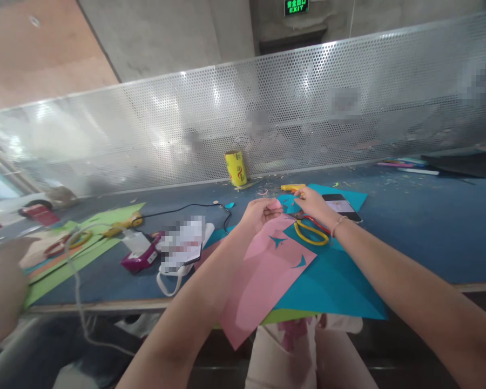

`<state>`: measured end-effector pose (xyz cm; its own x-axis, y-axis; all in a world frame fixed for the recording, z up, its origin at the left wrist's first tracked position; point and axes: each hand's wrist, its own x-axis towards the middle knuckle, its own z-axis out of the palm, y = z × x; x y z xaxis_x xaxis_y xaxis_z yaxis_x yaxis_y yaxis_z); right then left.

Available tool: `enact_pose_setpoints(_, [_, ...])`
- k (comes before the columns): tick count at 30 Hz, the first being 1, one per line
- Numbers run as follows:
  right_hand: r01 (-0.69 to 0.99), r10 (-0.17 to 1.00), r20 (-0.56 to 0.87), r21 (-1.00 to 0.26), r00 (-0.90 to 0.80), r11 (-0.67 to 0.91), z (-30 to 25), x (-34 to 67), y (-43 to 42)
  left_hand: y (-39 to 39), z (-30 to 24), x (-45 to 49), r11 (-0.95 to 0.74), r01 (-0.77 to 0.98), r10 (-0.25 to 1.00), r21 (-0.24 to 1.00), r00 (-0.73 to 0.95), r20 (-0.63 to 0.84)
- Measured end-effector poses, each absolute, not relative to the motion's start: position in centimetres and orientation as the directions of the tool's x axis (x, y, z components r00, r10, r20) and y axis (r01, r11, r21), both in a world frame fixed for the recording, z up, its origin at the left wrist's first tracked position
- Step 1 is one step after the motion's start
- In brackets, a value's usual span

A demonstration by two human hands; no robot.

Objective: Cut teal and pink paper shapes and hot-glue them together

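Note:
My left hand [263,212] is closed around a small cut piece of pink paper [274,204]. My right hand [310,202] pinches the edge of a small blue paper piece [287,202] beside it; the fingertips are small in view. Scissors with yellow and red handles [311,232] lie just under my right wrist. Below both hands, a pink paper sheet [263,275] overlaps a larger blue sheet [332,286] and hangs over the table edge. Dark blue scraps [277,241] rest on the pink sheet.
A phone [342,207] lies right of my right hand, and a yellow glue gun [292,187] lies behind. A yellow can [235,168] stands by the perforated metal screen [210,119]. Left are a purple power strip [140,259], cables and another person's arm [2,292].

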<state>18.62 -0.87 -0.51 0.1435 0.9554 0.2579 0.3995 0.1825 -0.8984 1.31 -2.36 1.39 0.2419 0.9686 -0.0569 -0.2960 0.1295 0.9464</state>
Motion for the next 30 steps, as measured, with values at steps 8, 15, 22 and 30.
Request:
enact_pose_setpoints(8, [0.509,0.961,0.241,-0.849,0.134,0.142,0.6,19.0,-1.4,-1.5,1.0,1.1,0.065,-0.247,0.987,0.967,0.158,-0.026])
enact_pose_setpoints(15, [0.373,0.975,0.174,-0.921,0.139,0.111,0.0,18.7,-1.4,-0.3,0.6,0.0,-0.112,-0.065,0.991,0.992,-0.081,0.106])
enact_pose_setpoints(22, [0.471,0.925,0.312,-0.863,0.218,0.180,0.0,19.4,-0.8,1.0,0.3,-0.8,-0.106,-0.193,0.979,0.975,-0.189,0.069])
enact_pose_setpoints(30, [0.689,0.930,0.366,-0.664,-0.040,0.291,0.2,19.9,-1.4,2.3,-1.0,-1.8,-0.122,0.226,0.970,0.967,-0.177,0.164])
